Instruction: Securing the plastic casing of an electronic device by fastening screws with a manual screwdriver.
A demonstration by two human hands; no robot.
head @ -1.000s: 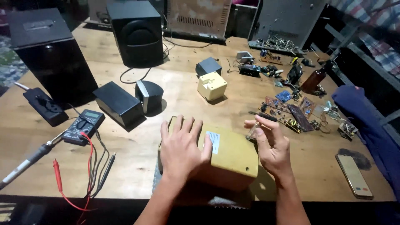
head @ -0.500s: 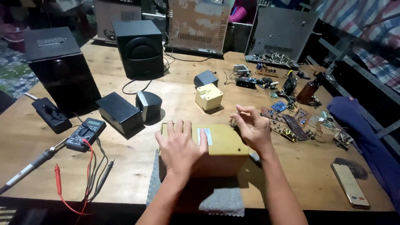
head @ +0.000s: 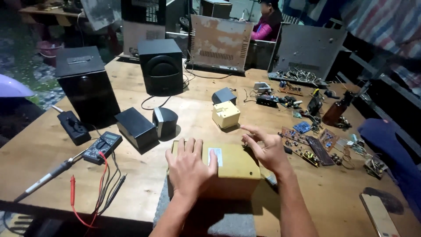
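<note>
A tan rectangular box [head: 234, 169] with a small white label lies on a grey cloth [head: 219, 219] at the near edge of the wooden table [head: 52, 162]. My left hand [head: 189, 166] rests flat on the box's top, fingers spread. My right hand [head: 265, 149] hovers at the box's right far corner, fingers curled loosely, and whether it pinches something small I cannot tell.
A cream cube [head: 226, 114] and a grey cube [head: 223, 95] sit beyond the box. Black speakers [head: 161, 66] [head: 85, 83] stand at the left, with a multimeter [head: 102, 146], red probe leads and a soldering iron [head: 48, 177]. Circuit boards [head: 311, 147] and a phone [head: 379, 215] lie right.
The view has tilted up, showing more of the far table. My right hand shifted slightly along the box's right side; my left hand stays flat on the box.
</note>
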